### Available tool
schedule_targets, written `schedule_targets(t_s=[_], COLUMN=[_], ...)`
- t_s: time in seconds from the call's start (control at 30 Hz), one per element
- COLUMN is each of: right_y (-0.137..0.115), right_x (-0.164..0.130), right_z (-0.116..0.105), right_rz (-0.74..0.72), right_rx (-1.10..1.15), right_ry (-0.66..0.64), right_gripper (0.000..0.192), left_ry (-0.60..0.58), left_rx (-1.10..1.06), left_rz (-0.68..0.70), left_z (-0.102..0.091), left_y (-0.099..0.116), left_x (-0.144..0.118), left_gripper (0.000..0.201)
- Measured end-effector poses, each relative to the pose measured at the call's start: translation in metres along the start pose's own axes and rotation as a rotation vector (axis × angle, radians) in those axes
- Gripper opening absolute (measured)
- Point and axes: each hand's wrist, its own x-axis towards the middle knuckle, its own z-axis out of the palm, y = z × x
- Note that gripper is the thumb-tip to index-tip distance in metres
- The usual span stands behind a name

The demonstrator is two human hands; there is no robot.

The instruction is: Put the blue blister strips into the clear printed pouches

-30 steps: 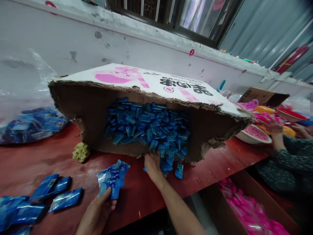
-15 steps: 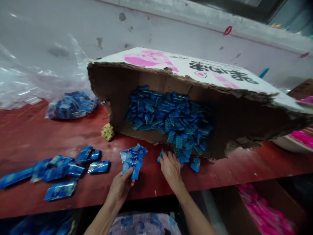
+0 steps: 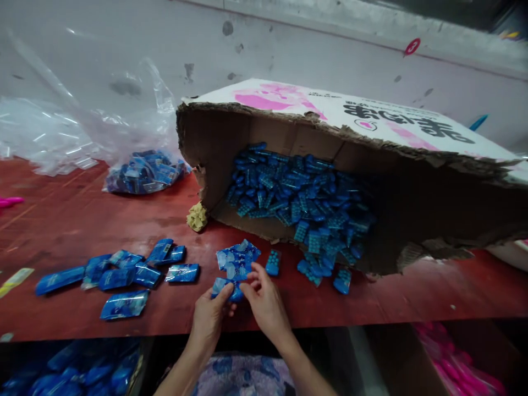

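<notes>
My left hand [image 3: 208,316] pinches a small blue printed pouch [image 3: 221,286] between thumb and fingers, just above the table's front edge. Close on its right is my right hand [image 3: 266,308], its thumb at the pouch's edge and its fingers curled but apart. Several flat blue pouches [image 3: 239,256] lie fanned out just beyond both hands. A clear packet of blue beads [image 3: 273,263] rests to their right. More such packets [image 3: 315,269] spill from a torn cardboard box [image 3: 412,148] lying on its side with a heap of them inside.
Several filled blue pouches [image 3: 124,305] lie on the red table [image 3: 165,313] at left. Behind them sits a clear bag of blue pouches [image 3: 144,171]. A crumpled yellow lump [image 3: 197,217] touches the box corner. Pink items [image 3: 457,357] fill a container below right.
My right hand has moved left from the bead packets to the pouch in my left hand. Most of the pouches that my left hand held now lie on the table. The view has shifted left.
</notes>
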Motion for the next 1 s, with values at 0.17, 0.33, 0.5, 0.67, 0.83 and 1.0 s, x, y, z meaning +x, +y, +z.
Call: schedule_targets(t_s=[0.17,0.33,0.5,0.67,0.83,1.0], right_y=[0.014,0.018,0.007,0.011,0.023,0.026], right_x=[0.005,0.01,0.012,0.028,0.032,0.029], right_z=[0.019,0.01,-0.012,-0.029,-0.015,-0.022], right_rz=[0.104,0.068,0.02,0.055,-0.001,-0.041], right_rx=[0.429,0.372,0.161,-0.766,-0.686,-0.055], right_ry=[-0.099,-0.133,-0.075,0.265,0.199,0.05], right_gripper=[0.035,0.027,0.02,0.041,0.034,0.029], left_ry=[-0.018,-0.162,-0.213,-0.114,-0.059,-0.092], left_rx=[-0.009,-0.098,-0.147,-0.21,-0.291,-0.414], left_rz=[-0.011,-0.124,-0.226,-0.277,-0.357,-0.42], left_z=[-0.002,-0.004,-0.007,-0.011,-0.01,-0.01], left_y=[-0.004,-0.006,-0.001,-0.001,0.001,0.007], left_x=[-0.004,-0.006,-0.007,-0.008,-0.01,-0.01], left_gripper=[0.031,0.028,0.023,0.017,0.014,0.011])
